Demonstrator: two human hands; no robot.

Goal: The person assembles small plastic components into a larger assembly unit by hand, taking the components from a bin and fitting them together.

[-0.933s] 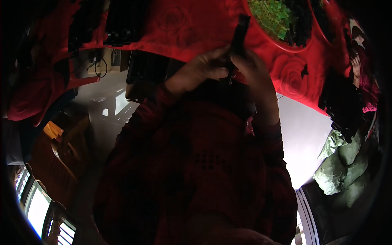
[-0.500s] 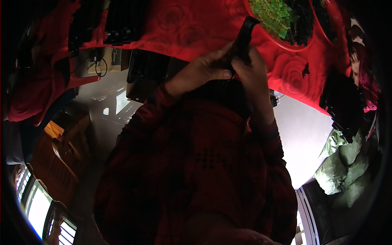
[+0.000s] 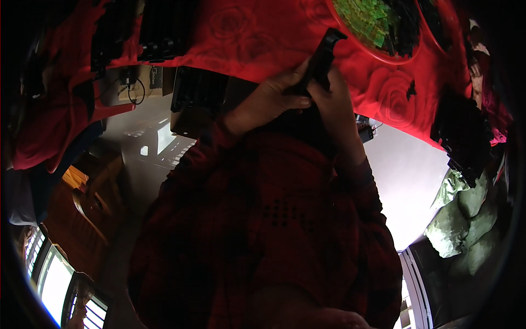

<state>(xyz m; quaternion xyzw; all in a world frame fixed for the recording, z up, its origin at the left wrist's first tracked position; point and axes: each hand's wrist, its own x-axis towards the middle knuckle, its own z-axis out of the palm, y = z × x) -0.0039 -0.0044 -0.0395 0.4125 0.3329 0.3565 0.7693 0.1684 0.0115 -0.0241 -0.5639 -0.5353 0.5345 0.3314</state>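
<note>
Both hands meet in front of my body at the near edge of a red cloth-covered table (image 3: 263, 44). Between them is a long black part with a hooked upper end (image 3: 323, 57), tilted up and to the right. My left hand (image 3: 271, 101) is closed on the part's lower left side, its thumb pointing right. My right hand (image 3: 333, 96) grips its right side, the thumb pressed near the lower end. The part's bottom end is lost in shadow between the palms.
A red-rimmed round tray (image 3: 383, 59) at the far right holds small green pieces (image 3: 367, 24) and black ones. Black parts lie in stacks (image 3: 164, 33) at the far left, with another black pile (image 3: 463, 134) at the right edge. Pale sacks (image 3: 455, 227) stand on the floor, right.
The black part and both hands have shifted slightly down and left, and the part leans a little differently. Both hands keep their hold on it.
</note>
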